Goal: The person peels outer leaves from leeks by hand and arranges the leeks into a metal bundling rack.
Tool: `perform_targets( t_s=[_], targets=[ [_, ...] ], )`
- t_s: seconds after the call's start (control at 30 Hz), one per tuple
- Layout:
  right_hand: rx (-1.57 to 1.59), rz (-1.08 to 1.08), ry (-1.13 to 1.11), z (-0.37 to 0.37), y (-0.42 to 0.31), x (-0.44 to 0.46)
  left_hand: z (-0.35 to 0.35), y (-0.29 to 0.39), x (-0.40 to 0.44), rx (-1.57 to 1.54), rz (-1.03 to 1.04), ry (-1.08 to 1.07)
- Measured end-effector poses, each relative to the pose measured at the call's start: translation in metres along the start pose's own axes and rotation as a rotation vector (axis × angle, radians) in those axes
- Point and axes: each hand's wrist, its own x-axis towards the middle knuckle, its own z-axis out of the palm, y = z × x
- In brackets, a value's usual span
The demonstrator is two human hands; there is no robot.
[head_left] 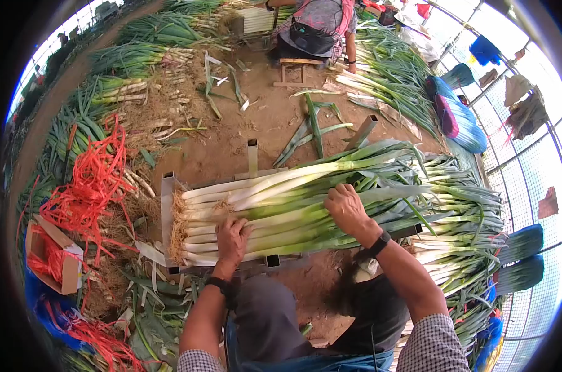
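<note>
A thick layer of leeks [274,214] lies across a low metal rack [167,217], roots to the left and green leaves to the right. On the white stalks near the front is my left hand [232,239], its fingers curled onto them. My right hand [348,209] is closed around the green part of the leeks, further right. What lies under its fingers is hidden. A few leeks rest slantwise on top of the others, beyond both hands. The rack's square posts [253,155] stick up beside the layer.
Red plastic strips [92,180] lie tangled at the left, with more in a cardboard box [61,257]. Leek piles line the left and the right [460,217]. Ahead, another person [312,31] sits by a wooden stool [291,71]. Loose leaves [312,127] litter the soil.
</note>
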Motion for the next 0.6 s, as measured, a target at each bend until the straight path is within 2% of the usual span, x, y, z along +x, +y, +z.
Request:
perform_targets(
  t_s=[0.07, 0.17, 0.27, 0.4, 0.53, 0.6],
  targets=[
    [0.011, 0.019, 0.004, -0.003, -0.005, -0.001, 0.0, 0.0, 0.0, 0.002, 0.027, 0.023],
    [0.208, 0.076, -0.157, 0.001, 0.015, 0.003, 0.003, -0.002, 0.0, 0.019, 0.038, 0.062],
    [0.314, 0.17, -0.506, -0.028, 0.025, 0.038, 0.007, -0.007, -0.003, 0.014, 0.039, 0.071],
    [0.27, 0.003, -0.553, -0.01, 0.04, 0.074, 0.007, -0.005, -0.002, 0.016, 0.021, 0.034],
    [0.177, 0.102, -0.676, -0.016, 0.008, 0.071, 0.009, -0.005, 0.0, 0.03, 0.021, 0.059],
    [0.156, 0.157, -0.55, 0.005, -0.012, 0.058, 0.008, -0.005, -0.002, 0.002, 0.015, 0.062]
  ],
)
